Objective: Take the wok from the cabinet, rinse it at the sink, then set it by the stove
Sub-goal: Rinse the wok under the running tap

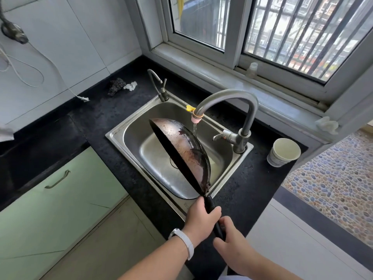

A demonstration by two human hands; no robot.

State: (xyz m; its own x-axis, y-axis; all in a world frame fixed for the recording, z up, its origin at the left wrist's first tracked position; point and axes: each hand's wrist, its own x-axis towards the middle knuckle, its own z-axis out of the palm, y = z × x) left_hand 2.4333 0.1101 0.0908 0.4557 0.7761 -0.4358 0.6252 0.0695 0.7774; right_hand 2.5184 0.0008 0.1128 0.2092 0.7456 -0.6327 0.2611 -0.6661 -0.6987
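Black stone countertop (113, 116) wraps a corner kitchen under a barred window (302, 37), and a stainless sink (119, 134) is set into it. Over the basin hangs the wok (181, 150), tipped steeply on edge so its rim runs from 11 o'clock down to 5 o'clock. Its inside faces right and looks worn: rusty brown patches, a dark wet sheen and water beads. Its outer shell is flat black.

A thin stream falls from the faucet (228, 98), whose pink-tipped spout sits at the wok's 1 o'clock, and meets the upper inner wall. The wok's black handle (212, 211) juts past the sink's near rim at 6 o'clock. The left hand (201, 215) is wrapped tight around the handle close to the pan; the right hand (232, 241) closes on the handle's end just behind it.

Open basin lies to the wok's 9 o'clock. At 3 o'clock the faucet base crowds the sink's right rim, with a paper cup (282, 152) beyond it on the counter. A scouring pad (116, 85) and a small tap (159, 85) sit at 11 o'clock.
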